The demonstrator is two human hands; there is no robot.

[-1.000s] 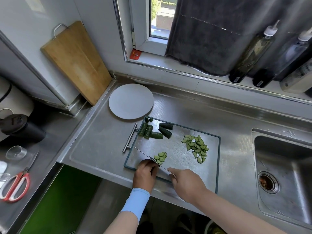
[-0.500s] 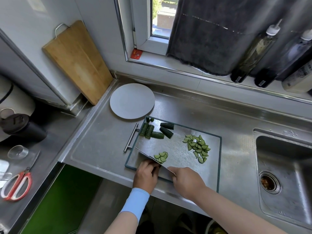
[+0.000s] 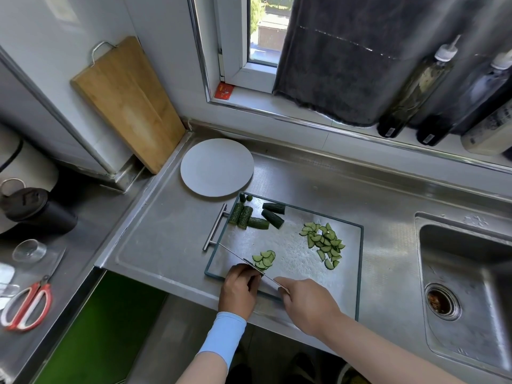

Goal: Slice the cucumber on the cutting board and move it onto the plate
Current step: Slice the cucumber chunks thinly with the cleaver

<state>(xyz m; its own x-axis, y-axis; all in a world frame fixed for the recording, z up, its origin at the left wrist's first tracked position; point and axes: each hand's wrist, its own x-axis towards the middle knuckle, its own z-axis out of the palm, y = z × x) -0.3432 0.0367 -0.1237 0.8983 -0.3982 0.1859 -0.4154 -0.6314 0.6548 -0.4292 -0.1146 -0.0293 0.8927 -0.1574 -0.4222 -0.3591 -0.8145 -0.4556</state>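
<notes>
Right hand (image 3: 307, 303) grasps the knife (image 3: 238, 257); left hand (image 3: 240, 290) curls its fingers beside the blade, their hold hidden. Cucumber slices (image 3: 264, 259) lie just beyond them, the plate (image 3: 217, 167) farther; labels on the bottles (image 3: 415, 87) are unreadable.

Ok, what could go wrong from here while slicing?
The left hand curls right beside the knife, so a slip could nick it. The cutting board's near edge seems to reach the front lip of the counter, where the right hand works; the board might shift or tip. The fresh slices lie near that edge and could fall.
</notes>
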